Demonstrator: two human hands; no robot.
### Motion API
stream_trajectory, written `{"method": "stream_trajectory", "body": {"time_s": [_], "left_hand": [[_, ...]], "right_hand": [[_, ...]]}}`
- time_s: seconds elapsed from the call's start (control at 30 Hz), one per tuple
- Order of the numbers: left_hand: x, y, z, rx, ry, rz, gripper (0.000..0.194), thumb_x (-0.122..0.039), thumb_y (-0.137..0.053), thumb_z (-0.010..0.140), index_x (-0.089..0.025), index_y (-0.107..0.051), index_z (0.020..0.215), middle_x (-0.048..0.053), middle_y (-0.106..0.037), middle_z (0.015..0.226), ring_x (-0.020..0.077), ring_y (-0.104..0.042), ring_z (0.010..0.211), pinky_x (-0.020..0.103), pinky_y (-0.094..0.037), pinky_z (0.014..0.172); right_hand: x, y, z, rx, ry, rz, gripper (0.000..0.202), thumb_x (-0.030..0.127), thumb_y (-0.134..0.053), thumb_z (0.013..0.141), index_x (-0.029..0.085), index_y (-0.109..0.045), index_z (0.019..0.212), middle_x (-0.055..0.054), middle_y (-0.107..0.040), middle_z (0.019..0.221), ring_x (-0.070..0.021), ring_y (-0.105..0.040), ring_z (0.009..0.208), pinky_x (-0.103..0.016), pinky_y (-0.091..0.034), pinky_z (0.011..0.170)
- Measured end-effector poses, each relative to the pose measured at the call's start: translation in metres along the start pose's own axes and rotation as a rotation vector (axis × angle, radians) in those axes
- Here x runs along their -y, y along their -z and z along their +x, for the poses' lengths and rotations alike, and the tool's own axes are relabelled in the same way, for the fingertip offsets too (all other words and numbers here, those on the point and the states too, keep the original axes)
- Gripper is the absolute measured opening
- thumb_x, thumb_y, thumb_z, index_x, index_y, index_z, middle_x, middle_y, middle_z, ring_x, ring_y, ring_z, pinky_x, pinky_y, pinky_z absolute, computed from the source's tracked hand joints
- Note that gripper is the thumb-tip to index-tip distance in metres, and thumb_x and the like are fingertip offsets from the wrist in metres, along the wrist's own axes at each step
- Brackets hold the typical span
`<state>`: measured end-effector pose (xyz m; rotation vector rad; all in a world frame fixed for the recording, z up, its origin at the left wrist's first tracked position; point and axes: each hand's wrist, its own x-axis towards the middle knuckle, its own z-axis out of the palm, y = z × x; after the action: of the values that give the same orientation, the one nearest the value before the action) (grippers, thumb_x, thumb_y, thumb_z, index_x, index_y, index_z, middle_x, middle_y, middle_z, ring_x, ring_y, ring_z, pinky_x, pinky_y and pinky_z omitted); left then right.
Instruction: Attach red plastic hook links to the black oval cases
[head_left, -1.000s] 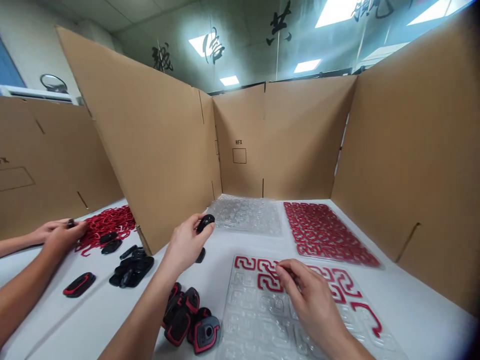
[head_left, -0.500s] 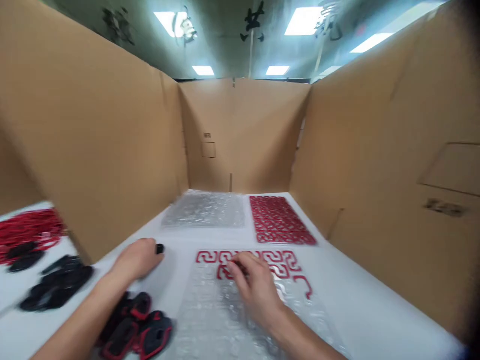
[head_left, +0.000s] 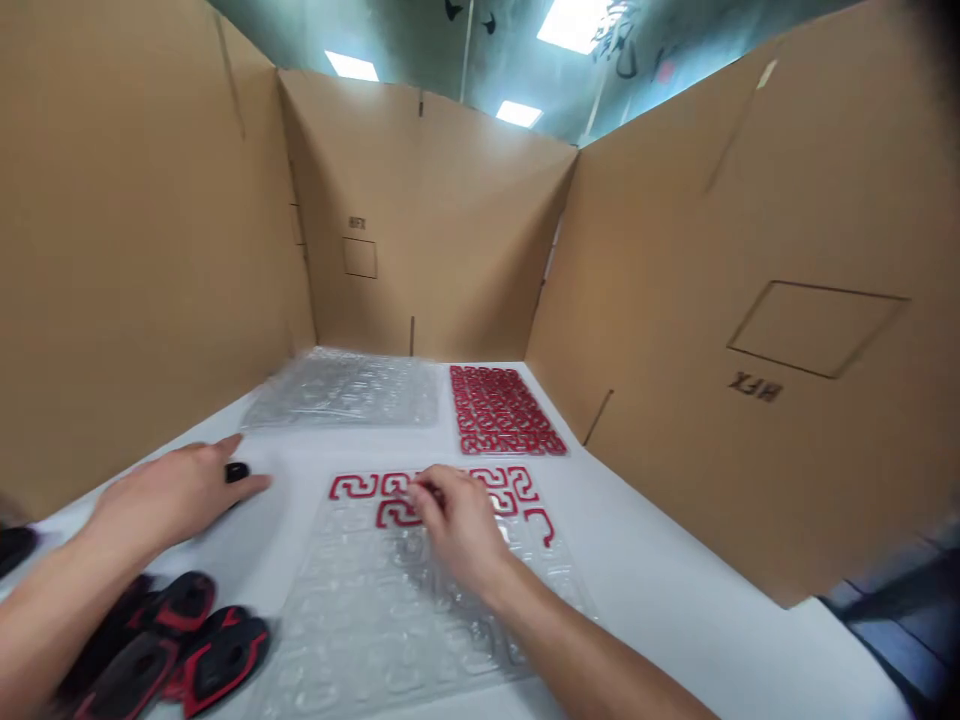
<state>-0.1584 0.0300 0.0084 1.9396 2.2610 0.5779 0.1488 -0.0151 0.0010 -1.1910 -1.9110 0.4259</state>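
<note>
My right hand point(head_left: 461, 525) is over the upper rows of a clear plastic tray point(head_left: 360, 640), thumb and fingertips pinched together. A little dark red shows by the fingertips, but what they grip is hidden. Curved red strips point(head_left: 352, 487) lie in the tray's moulded recesses beside the hand, and a hook-shaped red strip point(head_left: 541, 525) sits near its right edge. To the left of the tray, my left hand point(head_left: 176, 490) has its forefinger and thumb spread. Between them shows a small black piece point(head_left: 237, 470); I cannot tell whether it touches the hand.
Black parts with red edging point(head_left: 225, 655) lie in a pile at the front left. Clear trays point(head_left: 345, 390) lie at the back left. A tray full of red strips point(head_left: 506, 410) lies at the back right. Cardboard walls point(head_left: 450, 220) enclose the white table point(head_left: 637, 560) on three sides.
The view has turned to the right, so everything appears further left. My left forefinger and thumb have spread apart around the black piece. My right hand stays pinched over the tray.
</note>
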Motion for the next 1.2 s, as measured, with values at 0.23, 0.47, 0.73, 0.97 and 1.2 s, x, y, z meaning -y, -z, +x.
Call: {"method": "stream_trajectory", "body": {"time_s": [0.23, 0.47, 0.73, 0.97, 1.2], "left_hand": [[-0.111, 0.020, -0.045, 0.311, -0.309, -0.610, 0.045, -0.056, -0.047, 0.085, -0.018, -0.070, 0.090, 0.009, -0.073, 0.086, 0.0237, -0.067, 0.079, 0.029, -0.050, 0.066], [-0.142, -0.033, -0.061, 0.585, -0.059, -1.397, 0.033, -0.044, -0.072, 0.072, -0.014, -0.068, 0.086, 0.005, -0.069, 0.076, 0.0136, -0.062, 0.065, 0.023, -0.046, 0.059], [-0.133, -0.045, -0.065, 0.480, -0.002, -1.505, 0.029, -0.037, -0.078, 0.066, -0.015, -0.067, 0.082, 0.007, -0.072, 0.079, 0.0170, -0.064, 0.074, 0.025, -0.048, 0.065], [-0.129, -0.032, -0.061, 0.289, -0.004, -1.405, 0.016, -0.032, -0.068, 0.069, -0.017, -0.064, 0.073, 0.000, -0.065, 0.069, 0.0130, -0.057, 0.060, 0.022, -0.045, 0.056], [-0.120, -0.044, -0.062, 0.333, -0.314, -0.904, 0.021, -0.044, -0.068, 0.071, -0.023, -0.073, 0.074, 0.002, -0.072, 0.070, 0.0215, -0.065, 0.067, 0.025, -0.049, 0.063]], "right_hand": [[-0.008, 0.011, 0.010, -0.072, 0.040, 0.160, 0.018, 0.029, -0.058, 0.090, 0.019, -0.070, 0.081, -0.002, -0.068, 0.076, -0.0158, -0.060, 0.070, -0.025, -0.043, 0.065], [-0.010, 0.028, 0.018, 0.050, 0.023, 0.385, 0.012, 0.023, -0.063, 0.083, 0.020, -0.074, 0.085, -0.003, -0.071, 0.082, -0.0157, -0.064, 0.076, -0.026, -0.048, 0.070], [-0.015, 0.026, 0.021, 0.079, -0.220, 0.861, 0.026, 0.029, -0.072, 0.074, 0.019, -0.064, 0.097, -0.004, -0.071, 0.090, -0.0166, -0.067, 0.079, -0.031, -0.053, 0.072], [-0.029, 0.048, 0.035, -0.248, -0.241, 0.905, 0.026, 0.044, -0.061, 0.084, 0.020, -0.060, 0.093, 0.001, -0.064, 0.071, -0.0109, -0.058, 0.061, -0.022, -0.044, 0.056], [-0.019, 0.029, 0.015, 0.356, -0.243, 0.608, 0.013, 0.029, -0.071, 0.073, 0.016, -0.070, 0.071, 0.003, -0.063, 0.057, -0.0107, -0.055, 0.050, -0.021, -0.044, 0.051]]}}
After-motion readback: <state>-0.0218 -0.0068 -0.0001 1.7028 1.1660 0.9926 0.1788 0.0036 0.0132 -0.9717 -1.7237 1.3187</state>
